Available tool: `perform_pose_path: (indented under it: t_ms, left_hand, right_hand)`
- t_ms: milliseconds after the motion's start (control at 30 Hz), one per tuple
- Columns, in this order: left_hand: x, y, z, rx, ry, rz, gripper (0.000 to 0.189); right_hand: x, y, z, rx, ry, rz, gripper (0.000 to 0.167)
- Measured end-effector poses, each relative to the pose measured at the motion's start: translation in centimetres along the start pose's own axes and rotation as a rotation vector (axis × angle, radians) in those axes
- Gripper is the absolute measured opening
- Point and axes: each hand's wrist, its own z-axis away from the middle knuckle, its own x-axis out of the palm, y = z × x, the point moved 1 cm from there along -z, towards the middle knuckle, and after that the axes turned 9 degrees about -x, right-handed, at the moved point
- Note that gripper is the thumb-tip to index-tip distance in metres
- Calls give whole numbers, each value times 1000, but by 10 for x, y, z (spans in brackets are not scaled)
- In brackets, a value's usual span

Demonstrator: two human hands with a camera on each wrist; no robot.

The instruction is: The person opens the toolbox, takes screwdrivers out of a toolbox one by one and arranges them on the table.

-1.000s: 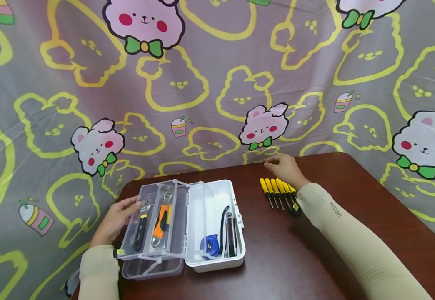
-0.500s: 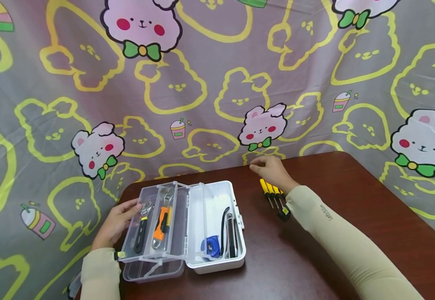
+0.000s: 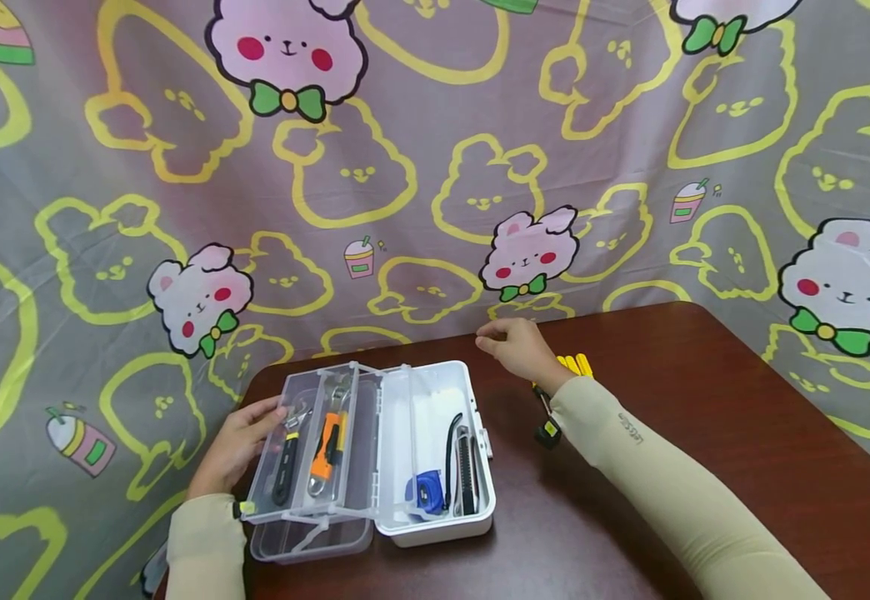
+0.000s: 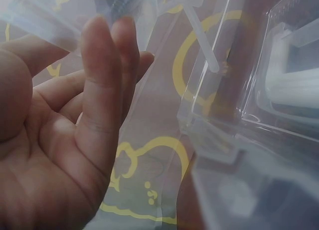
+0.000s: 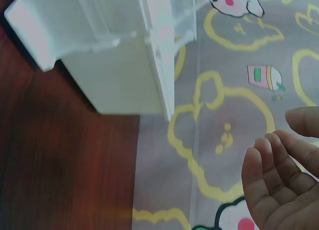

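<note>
My left hand (image 3: 234,446) holds the outer edge of the toolbox's raised clear tray (image 3: 307,512), thumb at its rim. In the left wrist view the left fingers (image 4: 99,80) reach up against the clear plastic. An adjustable wrench (image 3: 285,468) with a black handle and an orange utility knife (image 3: 324,446) lie in the tray. The toolbox's white body (image 3: 442,531) stands open, holding a blue tape measure (image 3: 428,492) and a dark, slim tool (image 3: 466,475) with a cord. My right hand (image 3: 523,350) hovers empty behind the box's right side, fingers loosely bent.
Several yellow-handled screwdrivers (image 3: 583,364) lie on the brown table (image 3: 675,400), partly hidden by the right forearm. A patterned cloth (image 3: 420,225) hangs behind the table's far edge. The box's clear lid (image 3: 307,550) spreads out under the tray.
My right hand has moved left from over the screwdrivers toward the toolbox, still with nothing in it. The left hand stays at the tray edge.
</note>
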Motion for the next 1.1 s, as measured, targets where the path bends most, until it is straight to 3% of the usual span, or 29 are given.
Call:
perform_pose_path:
  t_ms: [167,800,1100]
  left_hand:
    - [3,0,-2,-19,2,-8,64]
    - [1,2,-5,-13,8,-33,62]
    - [0,2,-2,-24,-1,-38,67]
  right_hand:
    - [12,-4,-1,-60,-11,26,23]
    - [47,-44,-7,-106,-64,-41,19]
    - [67,-56,-9,-148,-133,-36,24]
